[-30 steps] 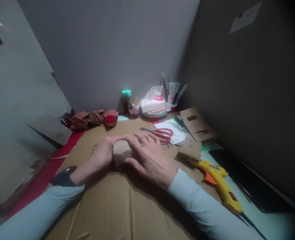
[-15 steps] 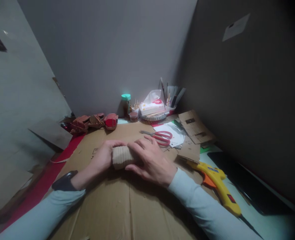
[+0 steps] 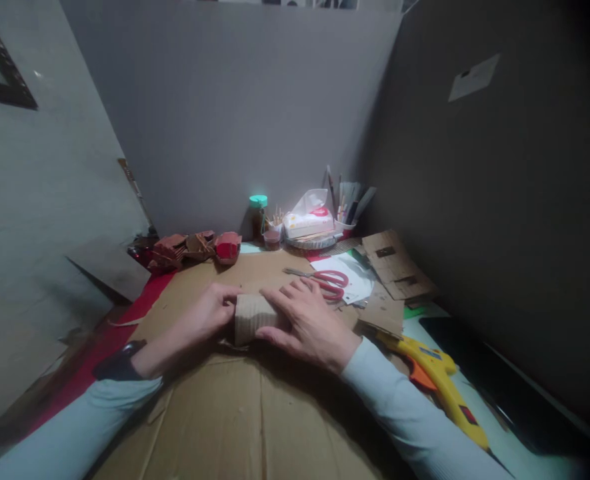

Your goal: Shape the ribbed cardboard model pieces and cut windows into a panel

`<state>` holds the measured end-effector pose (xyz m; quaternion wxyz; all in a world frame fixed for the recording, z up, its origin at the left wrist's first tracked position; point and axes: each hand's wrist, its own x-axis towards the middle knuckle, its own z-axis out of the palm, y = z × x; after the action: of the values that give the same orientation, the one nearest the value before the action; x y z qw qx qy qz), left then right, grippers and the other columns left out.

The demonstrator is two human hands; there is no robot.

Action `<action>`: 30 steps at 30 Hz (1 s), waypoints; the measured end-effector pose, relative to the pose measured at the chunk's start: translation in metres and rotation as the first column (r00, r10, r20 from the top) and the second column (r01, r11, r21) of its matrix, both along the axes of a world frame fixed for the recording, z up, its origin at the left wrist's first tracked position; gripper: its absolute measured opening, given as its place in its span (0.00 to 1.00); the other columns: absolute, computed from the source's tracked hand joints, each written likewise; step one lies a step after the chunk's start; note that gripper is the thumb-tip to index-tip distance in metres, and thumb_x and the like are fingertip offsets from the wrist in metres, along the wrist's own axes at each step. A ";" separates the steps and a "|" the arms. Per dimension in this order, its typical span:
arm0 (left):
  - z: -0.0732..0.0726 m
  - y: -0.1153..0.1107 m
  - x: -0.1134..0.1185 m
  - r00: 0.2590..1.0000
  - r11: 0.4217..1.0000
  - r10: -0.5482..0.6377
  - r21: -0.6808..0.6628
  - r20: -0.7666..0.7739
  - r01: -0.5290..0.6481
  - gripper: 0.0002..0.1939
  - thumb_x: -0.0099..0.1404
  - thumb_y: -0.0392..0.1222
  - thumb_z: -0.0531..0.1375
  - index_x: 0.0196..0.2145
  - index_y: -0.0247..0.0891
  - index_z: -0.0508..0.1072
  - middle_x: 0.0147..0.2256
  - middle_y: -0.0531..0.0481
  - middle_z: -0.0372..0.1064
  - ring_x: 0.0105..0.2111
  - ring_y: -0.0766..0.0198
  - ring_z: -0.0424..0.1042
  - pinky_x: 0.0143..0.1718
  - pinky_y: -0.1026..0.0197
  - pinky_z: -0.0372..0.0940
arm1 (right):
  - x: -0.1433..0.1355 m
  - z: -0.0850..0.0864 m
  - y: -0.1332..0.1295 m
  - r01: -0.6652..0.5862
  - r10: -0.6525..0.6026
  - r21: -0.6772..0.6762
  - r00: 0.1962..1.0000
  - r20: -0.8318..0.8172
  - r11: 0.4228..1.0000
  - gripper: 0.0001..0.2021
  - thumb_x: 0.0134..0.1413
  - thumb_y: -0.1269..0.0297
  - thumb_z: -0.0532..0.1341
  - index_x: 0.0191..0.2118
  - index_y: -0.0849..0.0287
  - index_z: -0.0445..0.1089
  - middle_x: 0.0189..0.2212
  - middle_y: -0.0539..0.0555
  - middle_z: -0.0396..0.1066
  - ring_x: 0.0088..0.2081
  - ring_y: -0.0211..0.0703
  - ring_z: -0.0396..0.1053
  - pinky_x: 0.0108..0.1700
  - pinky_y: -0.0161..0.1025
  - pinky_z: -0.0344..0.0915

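A small ridged piece of corrugated cardboard [image 3: 255,317], bent into a block or roll shape, is over the cardboard sheet [image 3: 215,413] in front of me. My right hand [image 3: 307,320] wraps around its right side, thumb along the near face and fingers over the top. At its left edge, my left hand [image 3: 219,308] has closed fingers pinching the far corner; the fingertips are partly hidden. Just beyond my right hand lie scissors [image 3: 335,280] with red handles.
A yellow glue gun [image 3: 439,377] lies to the right, beside a black flat device [image 3: 505,387]. Cut cardboard [image 3: 395,263] rests behind it. Along the back are red-painted cardboard pieces [image 3: 227,248], a green-lidded jar [image 3: 258,217], a tissue pack [image 3: 309,221] and a brush cup [image 3: 345,225].
My left hand has drawn slightly back from the cardboard piece, and its fingers now pinch near the edge. My right hand keeps its hold. The view has tilted up a little.
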<state>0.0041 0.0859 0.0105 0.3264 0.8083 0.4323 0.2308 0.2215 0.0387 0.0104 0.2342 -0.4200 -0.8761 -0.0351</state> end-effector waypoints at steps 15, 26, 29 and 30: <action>0.002 -0.009 -0.010 0.994 0.987 0.108 0.122 -0.027 -0.104 0.12 0.67 0.46 0.60 0.42 0.36 0.73 0.42 0.47 0.73 0.42 0.57 0.73 0.45 0.47 0.68 | -0.009 -0.004 -0.004 -0.061 0.062 -0.025 0.997 0.041 0.998 0.25 0.66 0.58 0.53 0.66 0.55 0.53 0.59 0.57 0.64 0.55 0.53 0.61 0.63 0.61 0.40; -0.015 -0.038 -0.021 0.995 0.981 0.098 0.165 0.007 -0.097 0.09 0.63 0.46 0.63 0.35 0.37 0.75 0.44 0.47 0.74 0.50 0.53 0.69 0.54 0.42 0.60 | -0.004 -0.007 -0.001 -0.063 0.065 -0.054 0.997 0.036 0.997 0.27 0.67 0.57 0.52 0.67 0.57 0.48 0.65 0.59 0.57 0.59 0.53 0.59 0.65 0.61 0.37; -0.024 -0.035 -0.020 0.998 0.986 0.062 0.152 0.016 -0.063 0.09 0.64 0.46 0.62 0.31 0.37 0.75 0.42 0.48 0.74 0.48 0.54 0.70 0.53 0.43 0.61 | -0.003 -0.004 -0.001 -0.079 0.082 -0.067 0.996 0.041 0.995 0.24 0.68 0.57 0.50 0.66 0.54 0.50 0.63 0.56 0.60 0.57 0.51 0.61 0.64 0.61 0.38; -0.024 -0.035 -0.020 0.999 0.987 0.051 0.149 0.011 -0.053 0.09 0.64 0.45 0.62 0.30 0.37 0.75 0.42 0.48 0.74 0.48 0.55 0.70 0.52 0.44 0.61 | -0.004 -0.003 -0.002 -0.088 0.091 -0.072 0.995 0.044 0.994 0.24 0.68 0.57 0.50 0.66 0.53 0.50 0.62 0.56 0.61 0.56 0.51 0.62 0.64 0.61 0.38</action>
<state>-0.0157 0.0504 -0.0138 0.2601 0.8182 0.4335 0.2737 0.2178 0.0371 0.0078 0.2000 -0.3873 -0.9000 -0.0038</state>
